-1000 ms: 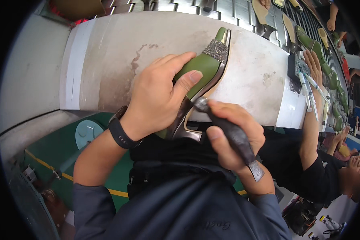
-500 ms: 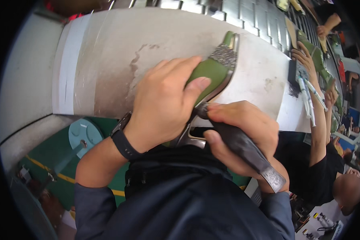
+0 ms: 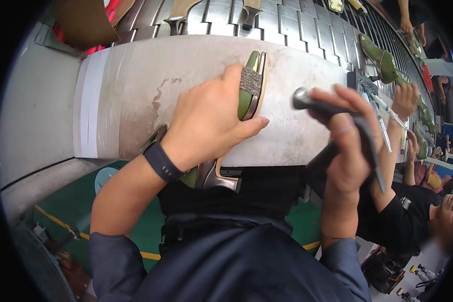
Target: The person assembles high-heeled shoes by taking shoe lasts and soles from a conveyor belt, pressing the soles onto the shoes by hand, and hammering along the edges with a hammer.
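A green high-heeled shoe [image 3: 251, 80] with a glittery band lies on its side on the pale bench, its pale sole edge facing right. My left hand [image 3: 206, 116] is wrapped over its upper, thumb by the sole edge. The back part and shiny heel [image 3: 219, 178] come out below my wrist, over the bench's near edge. Clear of the shoe to the right, my right hand [image 3: 350, 146] grips a dark hammer [image 3: 302, 98] in the air. The hammer's round face points left; motion blurs its lower part.
Beyond the worn bench [image 3: 136, 100] runs a metal slat conveyor [image 3: 297, 27] carrying tan sole pieces with heels [image 3: 181, 11]. At right, pens [image 3: 382, 126] stick out of a grey box, near a co-worker's hand [image 3: 405, 100] and several green shoes [image 3: 380, 58].
The hammer has lifted off the sole edge and swung up and right with my right hand. The shoe has shifted left and turned more upright; my left hand now covers more of its front.
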A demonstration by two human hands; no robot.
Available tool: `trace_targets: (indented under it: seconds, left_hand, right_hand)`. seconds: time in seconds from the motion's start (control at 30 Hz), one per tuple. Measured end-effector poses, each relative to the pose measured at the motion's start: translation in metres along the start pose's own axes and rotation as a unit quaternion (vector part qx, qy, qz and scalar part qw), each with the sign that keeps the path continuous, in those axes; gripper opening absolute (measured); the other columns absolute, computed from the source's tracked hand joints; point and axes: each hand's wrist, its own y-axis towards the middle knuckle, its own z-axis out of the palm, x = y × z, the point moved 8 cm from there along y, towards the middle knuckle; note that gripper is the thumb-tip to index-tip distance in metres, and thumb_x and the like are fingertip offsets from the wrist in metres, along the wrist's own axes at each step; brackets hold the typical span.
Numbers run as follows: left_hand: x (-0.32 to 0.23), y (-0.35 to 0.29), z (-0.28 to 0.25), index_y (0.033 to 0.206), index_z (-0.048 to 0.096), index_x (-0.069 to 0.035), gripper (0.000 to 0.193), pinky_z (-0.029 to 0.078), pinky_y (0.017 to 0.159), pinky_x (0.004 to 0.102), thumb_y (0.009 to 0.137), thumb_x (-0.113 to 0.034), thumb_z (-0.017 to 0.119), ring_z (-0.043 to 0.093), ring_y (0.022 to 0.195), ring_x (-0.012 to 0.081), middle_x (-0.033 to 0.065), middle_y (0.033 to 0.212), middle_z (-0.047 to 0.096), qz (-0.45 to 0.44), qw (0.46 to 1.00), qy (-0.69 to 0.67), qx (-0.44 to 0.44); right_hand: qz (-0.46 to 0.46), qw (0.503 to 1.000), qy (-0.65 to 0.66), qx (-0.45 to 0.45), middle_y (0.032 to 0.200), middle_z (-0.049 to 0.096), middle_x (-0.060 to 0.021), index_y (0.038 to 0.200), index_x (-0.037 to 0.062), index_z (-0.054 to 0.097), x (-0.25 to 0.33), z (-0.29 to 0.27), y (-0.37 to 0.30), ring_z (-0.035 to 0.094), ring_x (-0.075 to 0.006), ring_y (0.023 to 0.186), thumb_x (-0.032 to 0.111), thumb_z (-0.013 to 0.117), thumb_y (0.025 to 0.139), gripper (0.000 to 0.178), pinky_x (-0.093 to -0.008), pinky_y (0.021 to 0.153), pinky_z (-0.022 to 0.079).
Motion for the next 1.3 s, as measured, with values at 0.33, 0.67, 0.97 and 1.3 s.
trace_targets:
  seconds: [0.33,0.67,0.97,1.3]
  left_hand:
    - [-0.003,0.001,0.006,0.137,0.05,-0.002,0.072,0.056,0.08,0.0496,0.08,-0.028,0.086,0.071,0.092,0.0446,0.021,0.097,0.072,0.005,1.0,-0.014,0.011]
    - [-0.003,-0.001,0.003,0.139,0.049,0.001,0.075,0.056,0.081,0.0474,0.08,-0.028,0.086,0.072,0.091,0.0438,0.0232,0.097,0.072,0.003,1.0,-0.012,0.007]
    - [-0.008,0.005,-0.045,0.137,0.05,0.003,0.078,0.058,0.08,0.0487,0.08,-0.034,0.087,0.072,0.093,0.0429,0.025,0.096,0.072,0.104,0.982,0.029,-0.154]
    - [-0.069,-0.043,-0.095,0.149,0.044,0.0,0.073,0.047,0.109,0.0354,0.083,-0.007,0.073,0.06,0.126,0.0217,0.0154,0.137,0.063,0.202,0.95,-0.197,-0.133]
  right_hand:
    - [0.03,0.994,-0.069,0.08,0.093,0.078,-0.0098,0.107,-0.0049,0.072,-0.022,0.031,0.06,0.072,-0.0118,0.087,0.008,0.074,0.096,0.017,-0.0253,0.078,0.056]
    - [0.07,0.989,-0.029,0.13,0.096,0.077,-0.0065,0.103,-0.0024,0.074,-0.033,0.033,0.059,0.07,-0.0095,0.088,0.012,0.075,0.095,0.017,-0.0258,0.08,0.055]
    - [0.194,0.978,0.076,0.018,0.106,0.076,-0.0119,0.107,-0.0006,0.073,-0.125,0.011,0.09,0.073,-0.0204,0.099,0.022,0.074,0.097,0.024,-0.0316,0.089,0.06]
    - [0.026,0.998,0.021,0.044,0.105,0.077,-0.0125,0.108,-0.0028,0.073,-0.008,0.032,0.017,0.073,-0.0191,0.101,0.015,0.074,0.097,0.021,-0.0353,0.092,0.057]
